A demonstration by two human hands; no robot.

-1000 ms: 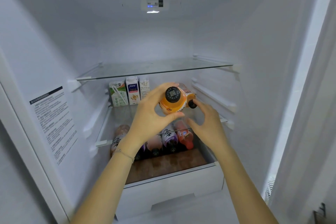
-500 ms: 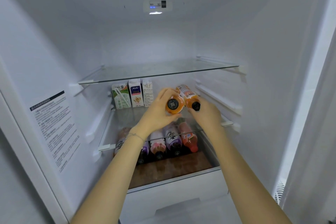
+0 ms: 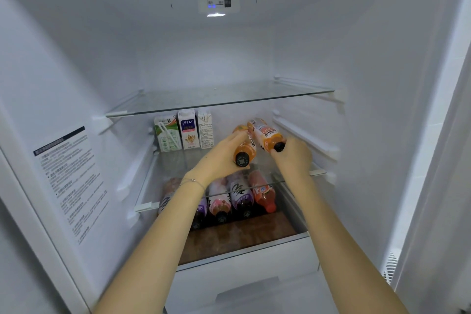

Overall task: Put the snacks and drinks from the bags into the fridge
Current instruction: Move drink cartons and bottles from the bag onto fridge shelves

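Head view looks into an open white fridge (image 3: 382, 84), whose door edge is cut off at 3 o'clock. Near the centre, both hands reach over the middle clear glass shelf (image 3: 175, 163). The left hand (image 3: 220, 158) wraps its fingers round an orange plastic drink bottle with a black cap (image 3: 245, 151). This bottle lies on its side with the cap towards the camera, and the fingers cover much of its body. Just beside it at 2 o'clock, touching or nearly so, a second orange bottle with a white-and-orange label (image 3: 267, 136) lies the same way. The right hand (image 3: 293, 158) clasps its neck, fingers curled about the black cap end. Whether either bottle rests on the glass I cannot tell, since the hands hide their undersides. At 9 o'clock from the bottles, three small upright drink cartons (image 3: 188, 130) stand in a row at the back of the same shelf. Below, blurred through the glass, a row of coloured bottles (image 3: 242, 195) lies caps-forward on a brown surface (image 3: 242, 234); the left forearm hides those at its 9 o'clock end. The upper glass shelf (image 3: 229, 99) sits at 12 o'clock, with a small lit control panel (image 3: 219, 4) on the ceiling above. A printed sticker (image 3: 68, 181) on the wall at 9 o'clock is too small to read. A thin bracelet (image 3: 192, 181) circles the left wrist. A white drawer front (image 3: 242, 262) at 6 o'clock is partly hidden by the forearms.
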